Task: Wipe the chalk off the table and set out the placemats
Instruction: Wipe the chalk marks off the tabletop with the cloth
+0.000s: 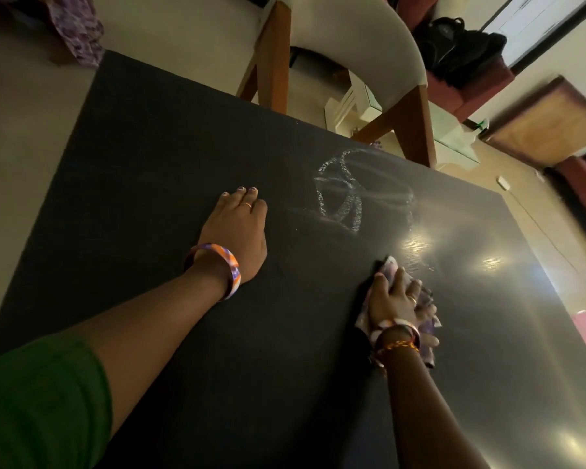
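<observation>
A dark table (170, 157) fills the view. White chalk marks (349, 191), partly smeared, lie on it toward the far right. My right hand (394, 299) presses a purple-and-white patterned cloth (428, 296) flat on the table, near side of the chalk. My left hand (237, 225) rests flat on the bare tabletop, fingers straight, left of the chalk. No placemats are in view.
A chair (362, 45) with a pale seat and wooden legs stands at the table's far edge. A patterned fabric (78, 32) hangs at the far left. A black bag (460, 45) sits on a red seat at the back right. Light glares on the table's right side.
</observation>
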